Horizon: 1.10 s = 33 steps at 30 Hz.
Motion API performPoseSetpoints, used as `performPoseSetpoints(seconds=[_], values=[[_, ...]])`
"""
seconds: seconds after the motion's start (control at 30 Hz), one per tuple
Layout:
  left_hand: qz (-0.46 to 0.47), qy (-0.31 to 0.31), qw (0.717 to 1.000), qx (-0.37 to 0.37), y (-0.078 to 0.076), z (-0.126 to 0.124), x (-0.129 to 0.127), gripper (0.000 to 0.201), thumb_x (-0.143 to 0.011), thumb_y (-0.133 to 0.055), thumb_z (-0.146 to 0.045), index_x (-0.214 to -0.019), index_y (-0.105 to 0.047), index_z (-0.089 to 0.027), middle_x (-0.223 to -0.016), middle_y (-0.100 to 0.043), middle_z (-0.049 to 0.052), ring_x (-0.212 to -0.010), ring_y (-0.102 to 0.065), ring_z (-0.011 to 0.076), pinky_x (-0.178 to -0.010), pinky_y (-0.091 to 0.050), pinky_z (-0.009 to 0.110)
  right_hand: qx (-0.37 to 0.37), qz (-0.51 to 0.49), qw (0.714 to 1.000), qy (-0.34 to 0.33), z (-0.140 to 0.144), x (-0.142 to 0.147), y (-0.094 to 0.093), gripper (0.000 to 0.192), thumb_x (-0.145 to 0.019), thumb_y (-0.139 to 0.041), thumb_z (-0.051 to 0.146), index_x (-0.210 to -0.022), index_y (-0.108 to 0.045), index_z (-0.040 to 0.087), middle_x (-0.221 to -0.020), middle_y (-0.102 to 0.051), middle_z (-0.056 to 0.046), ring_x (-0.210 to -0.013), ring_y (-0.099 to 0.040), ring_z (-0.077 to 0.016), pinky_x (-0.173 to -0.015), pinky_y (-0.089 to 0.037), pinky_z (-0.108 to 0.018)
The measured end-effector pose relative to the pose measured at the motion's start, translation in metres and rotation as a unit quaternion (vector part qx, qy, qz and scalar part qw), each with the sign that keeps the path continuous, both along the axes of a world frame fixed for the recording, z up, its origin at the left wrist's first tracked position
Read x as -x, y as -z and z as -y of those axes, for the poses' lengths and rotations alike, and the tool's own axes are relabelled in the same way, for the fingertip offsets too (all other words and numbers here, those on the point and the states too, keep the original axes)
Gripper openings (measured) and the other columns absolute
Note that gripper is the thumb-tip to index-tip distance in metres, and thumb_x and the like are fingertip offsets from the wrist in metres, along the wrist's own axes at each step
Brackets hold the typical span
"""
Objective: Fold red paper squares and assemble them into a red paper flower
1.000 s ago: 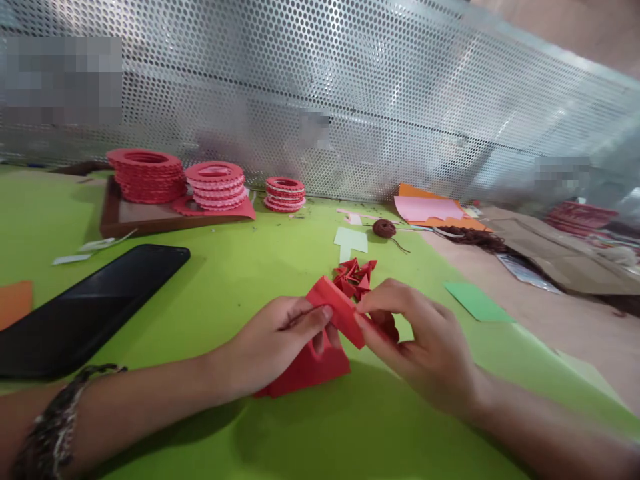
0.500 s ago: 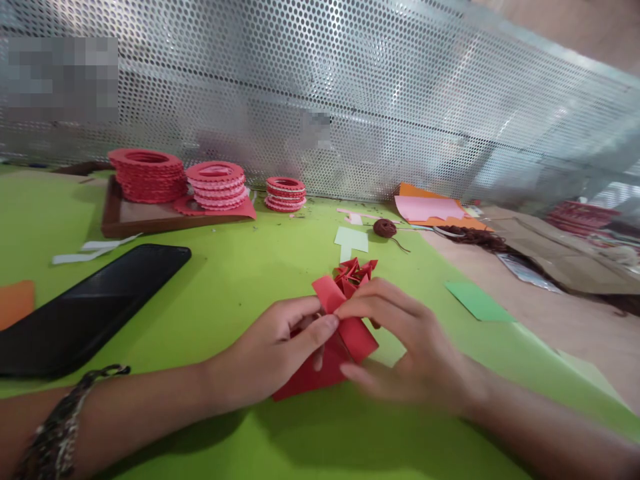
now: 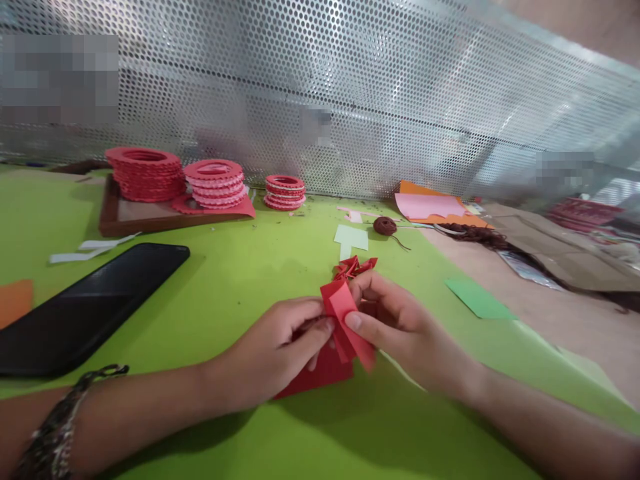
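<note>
Between my two hands is a red paper strip (image 3: 345, 320), bent over so that two layers show. My left hand (image 3: 280, 353) pinches its left side between thumb and fingers. On the right side, the thumb of my right hand (image 3: 400, 327) presses the lighter layer, with the fingers curled behind it. A red paper sheet (image 3: 320, 375) lies beneath, partly covered by my left hand. Just beyond the strip sits a cluster of pointed folded red paper (image 3: 355, 267), its near part hidden by my right hand.
A black phone (image 3: 95, 307) lies at left. Behind it, stacked red paper rings (image 3: 147, 177) stand on a brown tray (image 3: 113, 223), with pink-and-red rings (image 3: 214, 183) beside them. Brown yarn (image 3: 385, 226), pale green paper (image 3: 351, 237) and a green card (image 3: 477, 298) lie farther back and right.
The red strip has been folded over and turned more upright. My right hand has shifted from pinching its middle to holding its right side, thumb in front. My left hand stays nearly still.
</note>
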State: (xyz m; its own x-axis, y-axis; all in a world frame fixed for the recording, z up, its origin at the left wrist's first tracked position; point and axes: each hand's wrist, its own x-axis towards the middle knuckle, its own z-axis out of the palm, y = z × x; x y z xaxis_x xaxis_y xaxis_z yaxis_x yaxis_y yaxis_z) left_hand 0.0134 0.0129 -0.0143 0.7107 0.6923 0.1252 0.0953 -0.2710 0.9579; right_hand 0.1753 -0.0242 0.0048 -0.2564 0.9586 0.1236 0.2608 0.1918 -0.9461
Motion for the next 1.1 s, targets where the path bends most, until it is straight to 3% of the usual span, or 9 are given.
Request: performPoseSetpoints(seconds=[0.17,0.27,0.4,0.5,0.63,0.93,1.1], values=[[-0.033,0.004,0.998,-0.052,-0.0011,0.0009,0.0019,0.02,-0.084,-0.039,-0.021,-0.067,-0.049,-0.017,-0.056,-0.044,-0.006,-0.047,-0.04,0.0072,-0.044,-0.032,0.018,0.029,-0.011,1.0,-0.001,-0.0022,0.0025,-0.0001,0.007,-0.079,-0.053,0.021,-0.085,-0.05,0.017,-0.078,-0.055,0.0,-0.067,-0.052,-0.0088,-0.057,-0.044,-0.02],[-0.048,-0.002,0.996,-0.07,-0.0012,0.0008,0.0032,0.016,-0.083,-0.045,-0.025,-0.071,-0.052,-0.016,-0.065,-0.05,-0.004,-0.054,-0.045,0.0087,-0.05,-0.036,0.019,0.034,-0.012,0.999,0.007,-0.0026,0.0041,0.0007,0.008,-0.077,-0.055,0.021,-0.082,-0.051,0.016,-0.074,-0.053,0.002,-0.061,-0.05,-0.0072,-0.05,-0.042,-0.018],[-0.056,-0.001,0.996,-0.073,-0.0007,-0.0008,0.0024,0.018,-0.083,-0.045,-0.026,-0.071,-0.054,-0.016,-0.062,-0.05,-0.004,-0.052,-0.045,0.0089,-0.05,-0.037,0.019,0.049,-0.013,0.999,0.008,-0.0024,0.0037,0.0014,0.012,-0.076,-0.058,0.023,-0.081,-0.052,0.014,-0.069,-0.051,0.003,-0.05,-0.045,-0.0039,-0.042,-0.037,-0.016],[-0.056,-0.006,0.996,-0.067,-0.0005,-0.0014,0.0014,0.017,-0.083,-0.045,-0.024,-0.072,-0.055,-0.016,-0.056,-0.046,-0.006,-0.048,-0.044,0.0083,-0.047,-0.036,0.019,0.048,-0.029,0.998,-0.001,-0.0029,0.0014,0.0004,0.014,-0.078,-0.056,0.028,-0.079,-0.054,0.014,-0.066,-0.052,0.003,-0.048,-0.046,-0.0038,-0.042,-0.037,-0.016],[-0.062,-0.003,0.995,-0.075,-0.0002,-0.0015,0.0013,0.016,-0.083,-0.044,-0.022,-0.078,-0.058,-0.017,-0.062,-0.051,-0.004,-0.05,-0.047,0.0084,-0.049,-0.038,0.019,0.036,-0.021,0.999,0.007,-0.0037,-0.0014,-0.0019,0.017,-0.079,-0.056,0.028,-0.074,-0.057,0.013,-0.063,-0.054,0.003,-0.047,-0.047,-0.004,-0.045,-0.038,-0.017],[-0.039,0.008,0.995,-0.097,0.0003,-0.0009,0.0016,0.023,-0.086,-0.039,-0.019,-0.068,-0.054,-0.017,-0.057,-0.046,-0.006,-0.05,-0.045,0.0073,-0.049,-0.036,0.017,0.025,-0.006,0.999,0.044,-0.0031,-0.0006,-0.0019,0.017,-0.078,-0.057,0.024,-0.065,-0.052,0.014,-0.056,-0.05,0.005,-0.047,-0.049,-0.0046,-0.047,-0.04,-0.018],[-0.091,0.01,0.99,-0.11,-0.0038,-0.0003,0.001,0.029,-0.087,-0.036,-0.022,-0.064,-0.052,-0.015,-0.059,-0.048,-0.003,-0.052,-0.046,0.0089,-0.05,-0.037,0.019,0.021,-0.006,0.998,0.055,-0.0037,-0.0006,0.0009,0.019,-0.079,-0.056,0.025,-0.065,-0.05,0.015,-0.054,-0.051,0.005,-0.046,-0.05,-0.0048,-0.046,-0.041,-0.018]])
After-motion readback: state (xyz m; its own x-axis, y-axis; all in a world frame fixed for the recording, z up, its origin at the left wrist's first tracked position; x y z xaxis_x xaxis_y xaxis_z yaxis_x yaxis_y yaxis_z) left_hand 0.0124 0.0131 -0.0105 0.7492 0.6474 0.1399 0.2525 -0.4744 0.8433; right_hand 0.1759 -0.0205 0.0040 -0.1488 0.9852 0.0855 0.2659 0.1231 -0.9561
